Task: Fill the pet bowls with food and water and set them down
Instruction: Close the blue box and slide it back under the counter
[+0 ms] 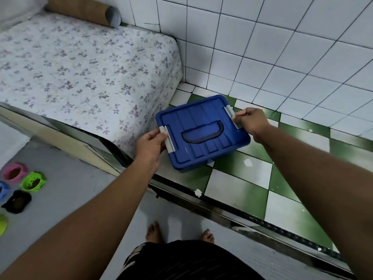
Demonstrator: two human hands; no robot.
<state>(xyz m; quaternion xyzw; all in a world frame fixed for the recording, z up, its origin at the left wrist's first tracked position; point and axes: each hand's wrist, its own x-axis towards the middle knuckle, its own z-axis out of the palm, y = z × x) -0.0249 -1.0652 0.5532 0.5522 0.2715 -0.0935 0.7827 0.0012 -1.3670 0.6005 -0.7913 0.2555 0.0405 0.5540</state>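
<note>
Item: box (201, 134), one. Blue plastic, rigid, lid on, with a recessed carry handle (203, 132) in the lid and two grey side latches, one at each short end. It sits over the green-and-white tiled ledge (238, 178), just right of the bed (80, 73) corner; whether it rests on the ledge or is lifted clear, I cannot tell.

Hands: two. The left hand (150, 145) is curled around the box's near-left end, thumb on the left latch (167, 139). The right hand (249, 122) is curled around the far-right end, fingertips on the right latch (232, 116). Both are closed on the box's ends, not on the handle.

Handling, as judged: hard, smooth shell, likely a little slippery but not fragile. Its weight depends on the contents, which the lid hides; presumably pet food, so moderate. Best held as now, at both ends under the lid's lip, or by the centre handle once the latches are shut. If the latches are open, lifting by the lid risks it coming away.

Bowls: five in view, on the grey floor well left of the box, below the bed. One pink (15, 171), two green (33, 181) (the second (3, 224) cut by the frame edge), one blue (3, 189) partly cut off, one black (17, 202). Light, small plastic. Pink, the first green and black show something dark inside.

Also: one brown roll (84, 11) at the bed's far end; two bare feet, below the box.
</note>
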